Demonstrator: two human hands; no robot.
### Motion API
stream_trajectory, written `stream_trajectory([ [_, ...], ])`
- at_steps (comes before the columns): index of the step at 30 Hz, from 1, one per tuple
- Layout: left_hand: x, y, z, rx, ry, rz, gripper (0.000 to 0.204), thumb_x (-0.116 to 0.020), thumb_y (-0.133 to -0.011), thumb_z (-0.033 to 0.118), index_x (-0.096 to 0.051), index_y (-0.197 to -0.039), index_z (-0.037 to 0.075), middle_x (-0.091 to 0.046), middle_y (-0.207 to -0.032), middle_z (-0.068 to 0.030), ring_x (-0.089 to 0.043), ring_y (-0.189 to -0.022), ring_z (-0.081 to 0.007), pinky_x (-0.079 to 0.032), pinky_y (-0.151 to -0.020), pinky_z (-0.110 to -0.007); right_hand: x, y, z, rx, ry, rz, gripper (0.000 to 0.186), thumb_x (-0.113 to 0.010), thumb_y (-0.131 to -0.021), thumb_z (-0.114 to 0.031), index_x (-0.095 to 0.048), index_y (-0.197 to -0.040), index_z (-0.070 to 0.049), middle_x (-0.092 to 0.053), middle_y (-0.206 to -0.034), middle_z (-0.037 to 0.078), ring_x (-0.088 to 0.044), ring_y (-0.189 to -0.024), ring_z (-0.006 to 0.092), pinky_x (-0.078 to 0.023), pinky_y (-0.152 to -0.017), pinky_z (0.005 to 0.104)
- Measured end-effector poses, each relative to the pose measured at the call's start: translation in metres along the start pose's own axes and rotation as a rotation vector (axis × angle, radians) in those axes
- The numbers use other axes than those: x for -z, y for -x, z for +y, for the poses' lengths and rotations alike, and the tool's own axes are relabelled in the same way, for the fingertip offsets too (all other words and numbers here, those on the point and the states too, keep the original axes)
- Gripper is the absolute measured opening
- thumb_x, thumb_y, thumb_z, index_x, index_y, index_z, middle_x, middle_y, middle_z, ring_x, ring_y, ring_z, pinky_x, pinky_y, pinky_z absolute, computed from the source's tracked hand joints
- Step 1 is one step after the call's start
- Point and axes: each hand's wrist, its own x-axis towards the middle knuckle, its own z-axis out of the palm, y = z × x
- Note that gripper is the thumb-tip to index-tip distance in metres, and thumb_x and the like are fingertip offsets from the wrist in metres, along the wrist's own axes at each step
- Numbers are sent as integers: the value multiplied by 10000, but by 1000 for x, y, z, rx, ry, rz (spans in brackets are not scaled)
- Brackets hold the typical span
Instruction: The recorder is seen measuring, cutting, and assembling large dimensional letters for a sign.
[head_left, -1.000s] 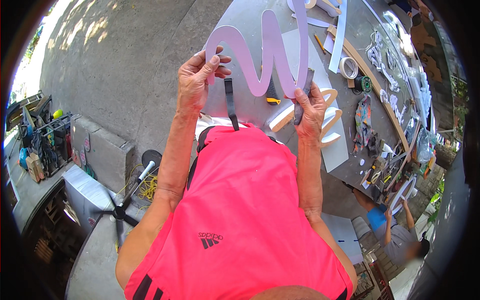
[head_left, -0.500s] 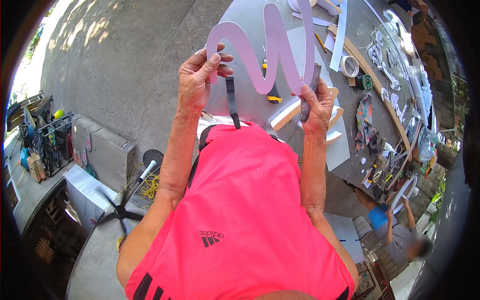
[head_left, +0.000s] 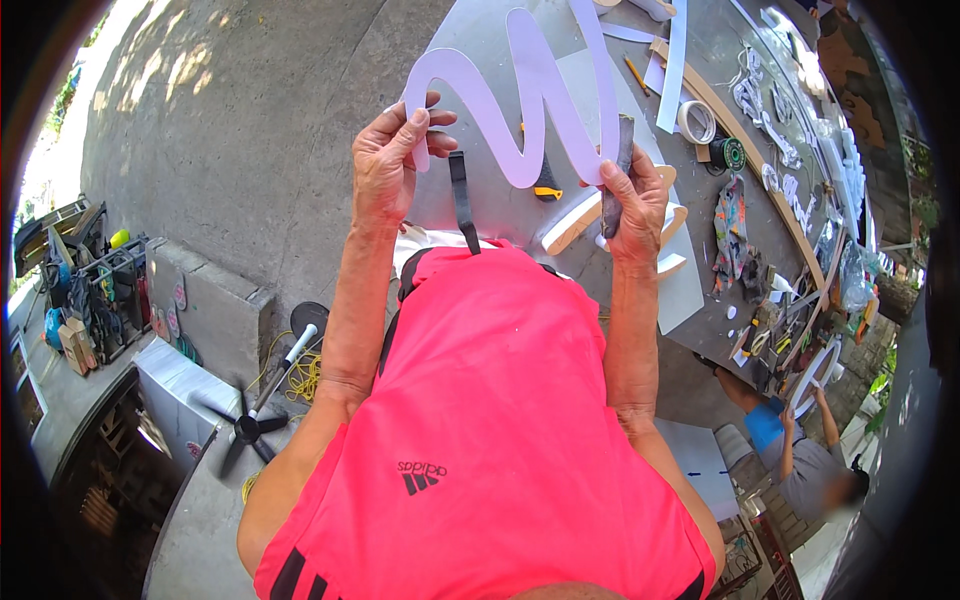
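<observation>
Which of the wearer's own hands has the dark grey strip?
The right hand: it holds the dark grey strip beside the pale wavy piece. The left hand holds only that piece's left end.

Cutout between hands, tape roll on table to right, fan at lower left

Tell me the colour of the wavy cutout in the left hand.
The wavy cutout is pale lilac, seen best in the head view.

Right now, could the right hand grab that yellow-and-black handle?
Probably not yet: the right hand grips a dark strip, and the pale wavy piece partly covers the yellow-and-black handle in this view. With the strip put down, the handle looks close enough.
</observation>
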Motion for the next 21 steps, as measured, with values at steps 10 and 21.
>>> stream_trajectory([
  [10, 25, -12, 13, 15, -21, 17, 265, -680, -997, 124, -713, -1207, -34, -770, -1043, -173, -760, -851, -224, -634, -787, -353, 10, -4, -9, -14, 105, -78, 445, -753, -926, -39, -622, -1342, 50, -733, -1128, 105, -698, -988, 147, -573, -888, 303],
  [21, 3, 2, 22, -48, 127, -225, 270, -621, -1028, 98, -679, -1238, -61, -750, -1074, -235, -754, -855, -259, -628, -802, -378, 25, -9, -11, 8, 67, -67, 393, -730, -934, -22, -643, -1314, 22, -735, -1102, 100, -709, -911, 155, -600, -806, 316],
])
